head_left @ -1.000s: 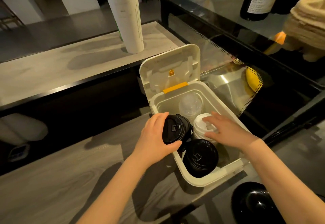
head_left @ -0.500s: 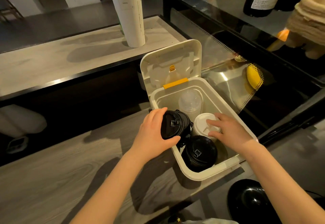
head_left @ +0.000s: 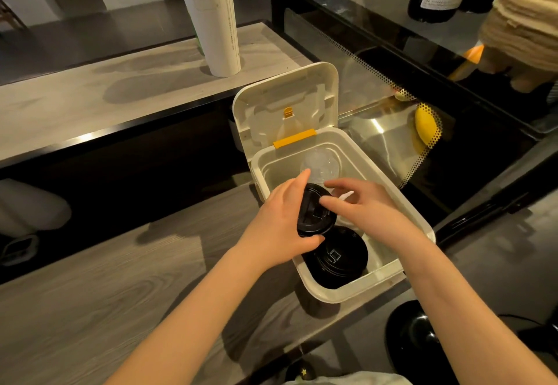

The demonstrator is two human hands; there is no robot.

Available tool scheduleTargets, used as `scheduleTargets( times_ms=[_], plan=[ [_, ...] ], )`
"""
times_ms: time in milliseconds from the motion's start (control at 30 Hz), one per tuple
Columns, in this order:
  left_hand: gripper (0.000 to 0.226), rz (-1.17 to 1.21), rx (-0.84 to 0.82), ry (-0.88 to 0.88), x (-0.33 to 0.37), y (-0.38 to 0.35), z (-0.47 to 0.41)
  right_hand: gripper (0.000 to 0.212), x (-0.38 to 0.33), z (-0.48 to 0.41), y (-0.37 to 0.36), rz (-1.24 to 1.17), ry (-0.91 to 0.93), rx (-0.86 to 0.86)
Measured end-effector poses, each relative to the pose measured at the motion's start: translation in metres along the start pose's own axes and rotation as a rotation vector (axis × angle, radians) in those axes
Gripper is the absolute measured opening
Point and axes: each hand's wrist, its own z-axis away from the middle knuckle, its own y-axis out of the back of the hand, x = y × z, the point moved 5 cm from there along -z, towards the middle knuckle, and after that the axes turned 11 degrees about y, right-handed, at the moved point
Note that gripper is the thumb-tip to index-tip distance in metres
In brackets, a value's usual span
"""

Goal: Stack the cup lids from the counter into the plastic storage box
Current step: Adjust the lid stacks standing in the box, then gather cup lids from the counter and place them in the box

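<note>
One plastic storage box sits on the wooden surface, its hinged cover standing open. Two hands work over it. The left hand has its grip curled round a tilted black lid stack at the box's left wall, thumb beneath and fingers over the top. The right hand hovers beside it, grip loosely spread and clasping nothing, above one white lid that is mostly hidden. A second black stack lies in the box's near end, and one clear lid pile at the far end. How many lids are in each stack cannot be told. One tall white cup column stands on the raised ledge behind.
</note>
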Motion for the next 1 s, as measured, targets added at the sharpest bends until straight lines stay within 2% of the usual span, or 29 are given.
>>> scheduleTargets(
  times_ms=[133, 200, 300, 500, 633, 800, 900, 1000],
  plan=[
    [0.105, 0.012, -0.025, -0.04, 0.005, -0.007, 0.001, 0.023, 0.005, -0.007, 0.001, -0.016, -0.069, 0.005],
    [0.102, -0.035, -0.001, -0.053, 0.0, -0.009, 0.0, 0.022, 0.006, -0.014, 0.005, 0.069, -0.059, -0.018],
    [0.086, -0.128, -0.011, -0.041, -0.016, -0.014, 0.002, 0.022, 0.015, -0.015, 0.018, 0.256, -0.051, -0.1],
    [0.056, -0.266, -0.177, -0.013, -0.019, -0.033, 0.009, 0.02, 0.049, 0.016, 0.011, 0.348, -0.151, -0.258],
    [0.06, -0.386, -0.246, 0.002, -0.013, -0.043, 0.008, 0.027, 0.053, 0.029, 0.002, 0.385, -0.159, -0.215],
    [0.062, -0.442, -0.253, 0.135, -0.012, -0.043, 0.007, 0.052, 0.046, 0.038, -0.006, 0.428, -0.143, -0.34],
    [0.06, -0.49, -0.281, 0.173, -0.008, -0.045, 0.001, 0.047, 0.039, 0.04, -0.012, 0.6, -0.087, -0.296],
    [0.058, -0.515, -0.288, 0.173, -0.005, -0.045, -0.001, 0.052, 0.039, 0.041, -0.016, 0.619, -0.056, -0.287]
  ],
)
